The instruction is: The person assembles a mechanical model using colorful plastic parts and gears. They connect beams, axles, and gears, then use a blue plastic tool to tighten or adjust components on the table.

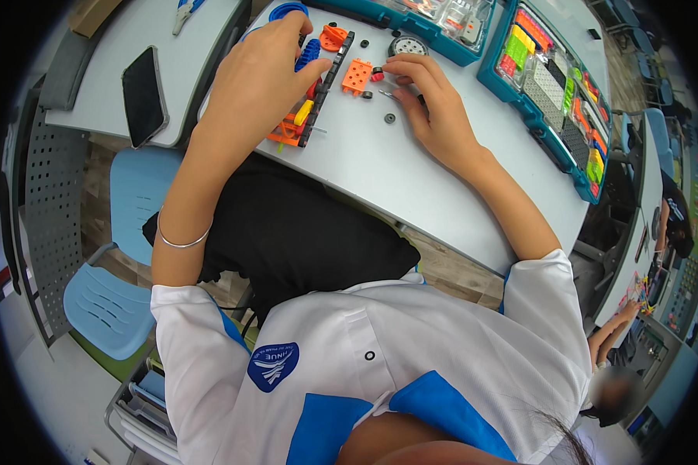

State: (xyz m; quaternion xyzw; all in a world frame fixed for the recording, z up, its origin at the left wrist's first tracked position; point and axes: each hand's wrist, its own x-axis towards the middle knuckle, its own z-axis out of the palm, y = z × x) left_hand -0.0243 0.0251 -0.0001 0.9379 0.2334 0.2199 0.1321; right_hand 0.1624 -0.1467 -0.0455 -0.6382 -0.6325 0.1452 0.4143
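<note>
My left hand (260, 81) is closed over the side of a partly built construction-kit model (306, 108) made of black beams with orange, yellow and red parts. Its thumb lies beside a blue ridged piece (309, 54), and the other fingertips are partly hidden. At the middle of the table my right hand (442, 116) has its fingers curled, a thin silvery metal piece (388, 94) at the thumb tip. What else lies inside that hand is hidden. Just left of it are an orange perforated block (357, 77) and a small red-and-black part (377, 74).
A grey-and-black wheel (408, 46) and small black rings (389, 118) lie on the white table (442, 209). Teal cases (520, 85) of colourful parts stand at the far side and right. On the left table rests a phone (144, 97). Light-blue chairs (108, 310) stand at left.
</note>
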